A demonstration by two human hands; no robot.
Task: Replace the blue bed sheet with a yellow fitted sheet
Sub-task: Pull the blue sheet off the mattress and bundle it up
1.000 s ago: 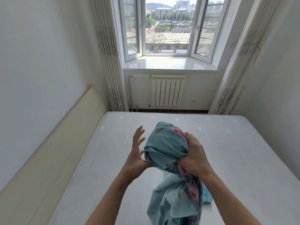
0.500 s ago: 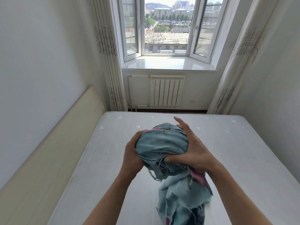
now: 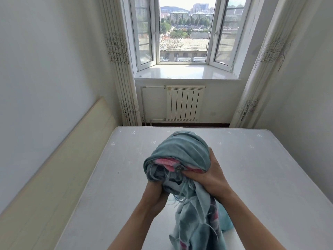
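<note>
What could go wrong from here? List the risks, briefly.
1. A long tail of the blue sheet hangs loose below the bundle; it might snag or get stepped on when carried off.
2. The left hand and right hand grip only the bundle's lower edge, so the wad could unroll and spill onto the mattress.
3. The sheet's edge is frayed, with loose threads; hard pulling may tear it further.

Bright daylight from window [image 3: 182, 33], sharp, wide-angle distortion

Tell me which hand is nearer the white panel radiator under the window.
Right. The right hand grips the bunched blue bed sheet higher up, closer to the white panel radiator; the left hand holds it from beneath, farther back.
</note>
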